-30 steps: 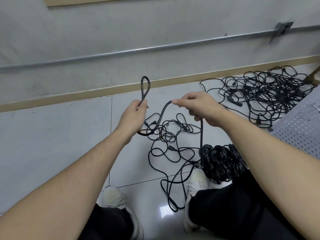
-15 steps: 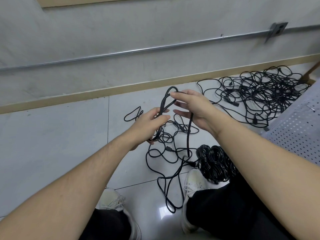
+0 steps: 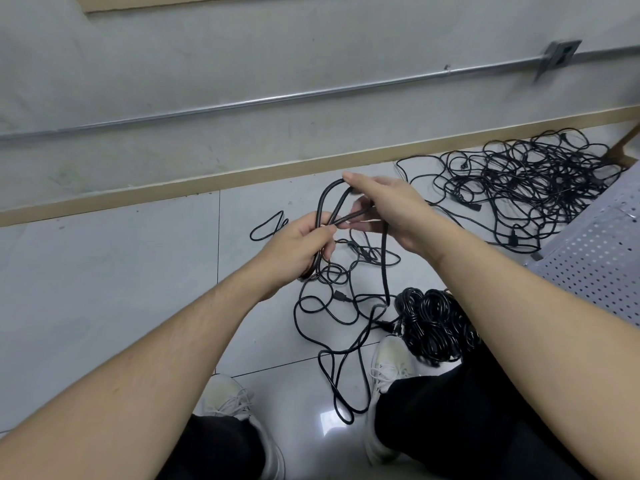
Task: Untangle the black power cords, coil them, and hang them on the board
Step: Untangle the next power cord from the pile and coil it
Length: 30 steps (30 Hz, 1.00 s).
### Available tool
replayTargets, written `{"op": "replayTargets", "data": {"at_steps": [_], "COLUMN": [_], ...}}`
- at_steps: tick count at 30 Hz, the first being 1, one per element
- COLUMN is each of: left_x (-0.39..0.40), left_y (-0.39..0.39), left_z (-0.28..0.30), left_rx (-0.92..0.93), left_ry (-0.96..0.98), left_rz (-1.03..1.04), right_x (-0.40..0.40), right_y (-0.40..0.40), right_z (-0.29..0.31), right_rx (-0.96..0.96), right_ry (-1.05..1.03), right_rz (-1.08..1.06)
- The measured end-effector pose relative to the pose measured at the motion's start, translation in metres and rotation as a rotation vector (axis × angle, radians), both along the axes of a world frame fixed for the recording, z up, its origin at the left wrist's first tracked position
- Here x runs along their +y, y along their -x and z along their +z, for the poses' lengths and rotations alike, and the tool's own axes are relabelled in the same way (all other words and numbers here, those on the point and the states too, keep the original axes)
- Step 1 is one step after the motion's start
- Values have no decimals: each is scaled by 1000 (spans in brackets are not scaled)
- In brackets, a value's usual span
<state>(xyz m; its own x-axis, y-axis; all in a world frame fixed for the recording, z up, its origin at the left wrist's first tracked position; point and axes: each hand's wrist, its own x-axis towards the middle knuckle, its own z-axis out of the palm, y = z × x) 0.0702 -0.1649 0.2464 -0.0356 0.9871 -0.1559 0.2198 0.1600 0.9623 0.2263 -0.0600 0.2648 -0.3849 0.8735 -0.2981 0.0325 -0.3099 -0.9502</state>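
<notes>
While both hands loop cord [image 3: 323, 206], tangled pile [image 3: 526, 181] nearby, possibly knotted.

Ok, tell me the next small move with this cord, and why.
Probably lay the loop in the right hand against the loops pinched in the left hand, then draw up more cord. The left hand holds only a couple of loops, while the rest trails slack from the right hand down to the floor, so the coil looks far from done.

Glossy floor tiles [image 3: 104, 271] — matt black rubbery cords [image 3: 384, 265], metal conduit [image 3: 311, 95], perforated metal board [image 3: 595, 258].
</notes>
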Motion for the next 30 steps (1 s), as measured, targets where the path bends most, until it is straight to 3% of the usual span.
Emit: {"op": "replayTargets", "data": {"at_steps": [2, 6, 9, 15, 18, 23, 30], "left_x": [-1, 1, 3, 0, -4, -10, -12], "left_y": [-1, -4, -7, -29, -37, -35, -32], "left_z": [0, 2, 0, -5, -4, 6, 2], "left_rx": [15, 0, -39, -52, -64, -338, -440], "left_ry": [-43, -78, -136, -53, 4, 4, 62], "left_rz": [0, -8, 19, -3, -125, -76, -98], "right_x": [0, -2, -7, -15, -16, -13, -14], "right_y": [-1, 4, 11, 18, 20, 20, 21], "right_z": [-1, 3, 7, 14, 12, 14, 11], "right_rx": [32, 295, 340, 582, 572, 620, 425], "right_ry": [39, 145, 128, 175, 256, 378, 243], "right_rz": [4, -135, -166, -228, -259, -226, -185]}}
